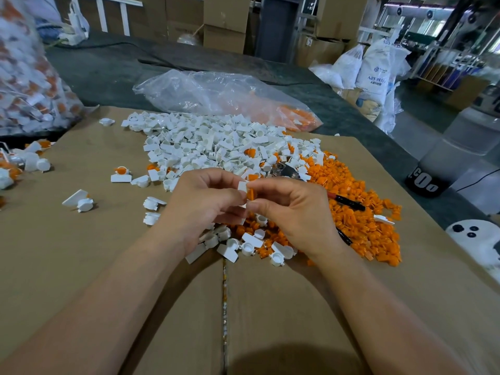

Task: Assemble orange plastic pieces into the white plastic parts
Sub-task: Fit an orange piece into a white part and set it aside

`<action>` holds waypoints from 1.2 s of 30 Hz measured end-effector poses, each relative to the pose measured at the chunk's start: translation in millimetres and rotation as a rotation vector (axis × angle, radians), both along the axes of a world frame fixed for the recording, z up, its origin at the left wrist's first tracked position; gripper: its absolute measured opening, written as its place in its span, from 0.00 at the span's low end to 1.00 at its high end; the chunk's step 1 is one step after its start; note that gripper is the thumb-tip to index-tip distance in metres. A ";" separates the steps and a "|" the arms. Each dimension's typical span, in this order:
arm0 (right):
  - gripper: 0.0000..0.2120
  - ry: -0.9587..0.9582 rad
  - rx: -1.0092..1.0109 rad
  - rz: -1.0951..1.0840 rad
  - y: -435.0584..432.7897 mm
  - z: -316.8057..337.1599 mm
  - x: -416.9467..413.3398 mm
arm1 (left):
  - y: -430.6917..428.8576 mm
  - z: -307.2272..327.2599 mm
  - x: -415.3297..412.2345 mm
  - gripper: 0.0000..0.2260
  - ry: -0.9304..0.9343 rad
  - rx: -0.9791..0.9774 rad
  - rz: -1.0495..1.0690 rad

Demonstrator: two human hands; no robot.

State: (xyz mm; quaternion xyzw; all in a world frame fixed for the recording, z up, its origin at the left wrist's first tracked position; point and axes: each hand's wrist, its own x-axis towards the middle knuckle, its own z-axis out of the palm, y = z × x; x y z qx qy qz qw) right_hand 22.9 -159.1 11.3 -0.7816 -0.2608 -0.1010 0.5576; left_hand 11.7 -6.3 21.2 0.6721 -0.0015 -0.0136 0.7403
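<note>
— What lay closest to the camera?

— Two bare forearms over a sheet of brown cardboard (108, 280), with a seam running between them.

— And the hands?

— They met above the near edge of the heaps. The left hand (200, 204) had its fingers curled and pinched a white part (242, 187) at the fingertips. The right hand (292, 212) pinched an orange piece (250, 194) between thumb and forefinger.

— Where did the orange piece sit against the white one?

— Touching it, just below and to the right of the white tab, wedged between the fingertips of both hands. Whether it was fully seated I could not tell.

— What was under the hands?

— Loose white parts, and to the right a broad orange heap (359, 226) with a black-and-red pen (349, 203) lying on it.

— Farther back?

— A white heap (211, 142) spread across the middle of the cardboard. To the left lay a joined white-and-orange piece (121, 173), apart from the heap.

— Beyond that?

— A clear plastic bag (216, 96) holding orange pieces lay on the dark table. A large full bag (27, 77) stood at the far left, and white sacks (376, 74) and cardboard boxes (224, 20) stood behind.
</note>
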 end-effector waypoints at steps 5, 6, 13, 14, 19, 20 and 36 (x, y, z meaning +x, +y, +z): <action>0.15 0.006 0.003 0.020 -0.8 1.6 -0.7 | 1.3 1.5 -0.9 0.05 0.016 0.016 -0.006; 0.15 0.007 0.006 0.029 -1.2 2.1 -0.7 | 1.4 2.0 -1.2 0.05 0.022 0.016 -0.014; 0.17 0.042 0.009 0.062 -1.7 1.9 -1.7 | 1.2 4.4 -1.6 0.04 0.045 0.035 -0.010; 0.19 0.046 0.010 0.055 -1.5 2.0 -1.5 | 0.9 4.4 -1.6 0.04 0.042 0.030 -0.004; 0.24 0.066 0.008 0.033 -2.8 2.8 -0.1 | -0.5 4.1 -2.2 0.05 0.025 0.014 0.017; 0.23 0.066 0.011 0.036 -2.8 2.9 -0.4 | -0.6 4.1 -2.2 0.05 0.025 0.014 0.018; 0.18 0.078 0.031 0.058 -2.8 0.2 1.2 | 2.2 2.8 0.7 0.04 0.111 0.021 0.035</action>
